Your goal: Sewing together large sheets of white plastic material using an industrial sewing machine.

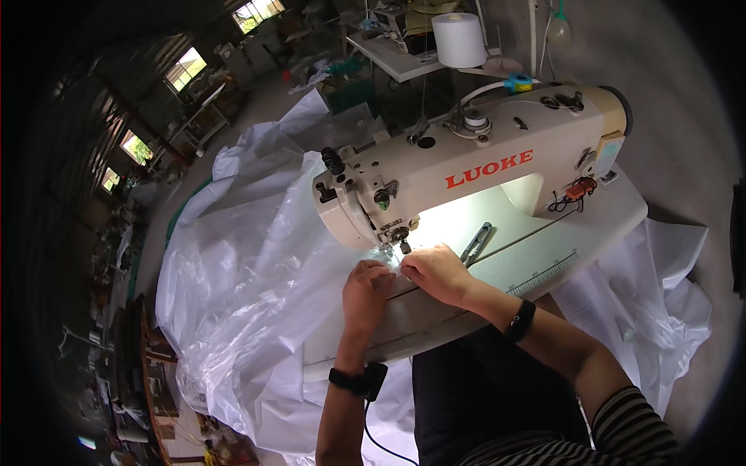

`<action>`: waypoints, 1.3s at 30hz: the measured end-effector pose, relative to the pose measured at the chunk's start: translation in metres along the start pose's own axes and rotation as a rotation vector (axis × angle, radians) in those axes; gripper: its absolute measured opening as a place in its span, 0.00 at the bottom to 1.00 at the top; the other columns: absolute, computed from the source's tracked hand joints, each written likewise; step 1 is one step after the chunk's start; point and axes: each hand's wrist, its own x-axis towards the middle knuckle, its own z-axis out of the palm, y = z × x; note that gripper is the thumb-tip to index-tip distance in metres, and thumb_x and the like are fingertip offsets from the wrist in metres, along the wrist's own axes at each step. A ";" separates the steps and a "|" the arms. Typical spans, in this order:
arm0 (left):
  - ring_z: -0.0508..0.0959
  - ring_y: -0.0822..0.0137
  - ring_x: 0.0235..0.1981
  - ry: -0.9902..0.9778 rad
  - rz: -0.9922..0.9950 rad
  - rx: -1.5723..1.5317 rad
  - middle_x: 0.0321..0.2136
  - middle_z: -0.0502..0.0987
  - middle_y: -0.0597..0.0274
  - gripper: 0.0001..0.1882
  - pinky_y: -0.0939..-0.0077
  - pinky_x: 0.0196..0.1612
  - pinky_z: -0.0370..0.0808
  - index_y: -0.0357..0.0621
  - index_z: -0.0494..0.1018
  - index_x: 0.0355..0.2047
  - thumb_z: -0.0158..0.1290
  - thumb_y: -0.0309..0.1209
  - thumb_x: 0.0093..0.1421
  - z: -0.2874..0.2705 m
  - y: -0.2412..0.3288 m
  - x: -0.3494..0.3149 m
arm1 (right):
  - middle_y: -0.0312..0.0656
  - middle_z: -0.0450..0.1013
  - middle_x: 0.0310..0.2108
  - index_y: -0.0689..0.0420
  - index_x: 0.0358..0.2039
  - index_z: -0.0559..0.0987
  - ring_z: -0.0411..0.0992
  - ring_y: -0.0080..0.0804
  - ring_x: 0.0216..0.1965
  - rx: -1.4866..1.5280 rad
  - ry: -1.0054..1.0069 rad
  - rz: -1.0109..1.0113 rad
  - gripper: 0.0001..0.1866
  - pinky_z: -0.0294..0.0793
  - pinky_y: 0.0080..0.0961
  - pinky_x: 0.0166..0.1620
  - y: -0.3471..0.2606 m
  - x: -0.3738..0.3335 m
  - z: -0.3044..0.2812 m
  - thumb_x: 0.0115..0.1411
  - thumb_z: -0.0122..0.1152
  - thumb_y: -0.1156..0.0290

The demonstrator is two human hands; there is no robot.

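Both of my hands are close together under the needle area of a white sewing machine (482,147). My left hand (367,293) has its fingers curled and drawn together just left of the presser foot (388,250). My right hand (437,273) is pinched, its fingertips right below the needle bar (405,246). Whatever lies between the fingers is too small and too brightly lit to make out. A large translucent white plastic sheet (249,264) spreads left of the machine head and reaches up to my left hand. Behind my right hand, small grey thread snips (477,242) lie on the machine bed.
A white thread cone (459,40) stands behind the machine. The pale sewing table (614,206) has a ruler scale (544,272) along its front. More white sheeting (649,287) hangs at the right. An orange-handled tool (580,187) rests by the machine's pillar.
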 end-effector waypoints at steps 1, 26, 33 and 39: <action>0.78 0.59 0.37 0.000 0.000 0.000 0.38 0.78 0.60 0.06 0.69 0.42 0.74 0.43 0.80 0.34 0.59 0.29 0.57 0.000 -0.002 0.002 | 0.37 0.75 0.27 0.52 0.29 0.80 0.75 0.39 0.33 0.000 0.000 0.000 0.05 0.70 0.37 0.41 -0.001 0.000 0.000 0.58 0.59 0.67; 0.77 0.53 0.44 0.021 0.420 0.267 0.42 0.79 0.59 0.18 0.64 0.48 0.76 0.45 0.79 0.41 0.54 0.18 0.49 -0.013 -0.006 -0.005 | 0.35 0.70 0.31 0.49 0.37 0.79 0.73 0.31 0.36 -0.306 0.114 -0.171 0.09 0.66 0.32 0.42 0.001 -0.016 0.006 0.58 0.54 0.68; 0.76 0.55 0.49 -0.057 0.417 0.320 0.47 0.78 0.60 0.17 0.65 0.51 0.75 0.45 0.79 0.44 0.52 0.23 0.52 -0.019 -0.011 0.002 | 0.35 0.70 0.31 0.46 0.42 0.80 0.72 0.32 0.36 -0.315 0.100 -0.146 0.11 0.67 0.33 0.44 0.006 -0.011 0.011 0.59 0.55 0.66; 0.75 0.56 0.50 -0.028 0.409 0.302 0.49 0.78 0.60 0.17 0.66 0.53 0.75 0.46 0.79 0.44 0.50 0.24 0.54 -0.016 -0.013 0.006 | 0.35 0.71 0.31 0.47 0.42 0.80 0.72 0.32 0.36 -0.322 0.114 -0.145 0.11 0.67 0.33 0.44 0.007 -0.010 0.014 0.60 0.53 0.66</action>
